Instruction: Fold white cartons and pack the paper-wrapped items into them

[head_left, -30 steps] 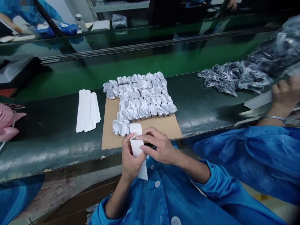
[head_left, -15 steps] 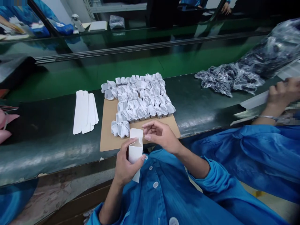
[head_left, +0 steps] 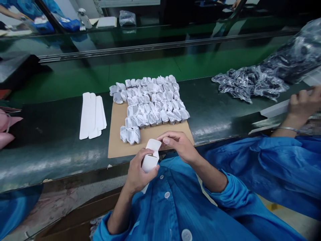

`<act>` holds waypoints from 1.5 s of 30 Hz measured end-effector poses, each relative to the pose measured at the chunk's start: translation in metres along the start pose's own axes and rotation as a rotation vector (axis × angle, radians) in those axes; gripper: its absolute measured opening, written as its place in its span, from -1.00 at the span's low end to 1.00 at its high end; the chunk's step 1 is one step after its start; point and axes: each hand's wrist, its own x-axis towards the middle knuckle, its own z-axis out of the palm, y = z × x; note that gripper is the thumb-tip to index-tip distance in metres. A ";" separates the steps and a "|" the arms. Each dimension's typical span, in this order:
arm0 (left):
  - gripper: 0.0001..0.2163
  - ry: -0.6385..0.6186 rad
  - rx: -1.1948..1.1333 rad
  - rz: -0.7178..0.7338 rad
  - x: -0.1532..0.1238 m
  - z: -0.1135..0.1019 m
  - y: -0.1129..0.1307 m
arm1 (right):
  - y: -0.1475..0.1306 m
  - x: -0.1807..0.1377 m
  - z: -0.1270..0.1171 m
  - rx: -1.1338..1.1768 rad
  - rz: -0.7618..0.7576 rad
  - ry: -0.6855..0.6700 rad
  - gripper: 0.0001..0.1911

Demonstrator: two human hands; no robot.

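A small white cardboard box (head_left: 149, 163) is gripped in my left hand (head_left: 137, 172), the thumb on one side and the fingers round the other. The box tilts with its top end unclosed and a rounded flap (head_left: 153, 144) standing up. My right hand (head_left: 178, 144) has its fingers curled in, with the fingertips at the right edge of that flap; the thumb lies close to them. What is inside the box cannot be made out. Just beyond my hands, rows of small items wrapped in white paper (head_left: 152, 107) lie on a brown cardboard sheet (head_left: 116, 140).
Flat white carton blanks (head_left: 87, 115) lie on the dark green bench (head_left: 55, 134) at the left. Plastic-bagged dark parts (head_left: 250, 82) are heaped at the right. A co-worker's hand (head_left: 302, 105) holds a white piece nearby. A pink object (head_left: 6, 129) sits at the far left.
My left hand has tilted the box to the right and moved it slightly that way. My right hand's fingers have drawn closer together and come up to the flap.
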 end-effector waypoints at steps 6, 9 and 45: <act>-0.70 0.015 0.064 -0.035 -0.002 0.006 -0.001 | 0.004 -0.003 0.012 -0.043 0.035 -0.063 -0.73; -0.56 0.100 0.061 -0.091 -0.008 0.014 -0.003 | 0.007 -0.006 0.017 -0.080 0.024 -0.050 -0.74; -0.47 0.809 -0.462 -0.318 0.003 -0.026 -0.017 | 0.030 -0.028 0.031 -0.607 0.105 -0.261 -0.50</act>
